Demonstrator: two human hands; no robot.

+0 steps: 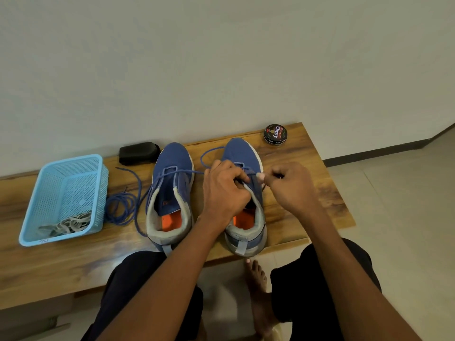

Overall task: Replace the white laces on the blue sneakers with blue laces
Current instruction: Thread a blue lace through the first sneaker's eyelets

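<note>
At frame centre the left hand (225, 193) grips the right-hand sneaker (246, 193) at its tongue, while the right hand (293, 188) pinches the blue lace (209, 153). Centre left stands the other sneaker (170, 190), a second blue lace (123, 205) trailing beside it; white laces (71, 223) lie in the basket (32, 232) at far left.

The bench (283, 153) is wood with a strong brown grain and a glossy finish that throws back light near its front edge. Both sneakers are blue knit cloth, matt: the left sneaker (173, 166) and the right sneaker (242, 150) have grey padded cloth collars, orange insoles and smooth white soles. The blue laces (123, 205) are thin round cord. The basket (66, 200) is light blue perforated plastic, holding flat white laces (71, 223) of woven cloth. The shoe polish tin (275, 134) looks like glossy printed metal. The black case (138, 152) is matt. The floor (406, 205) is smooth pale tile, the wall (221, 57) matt paint
</note>
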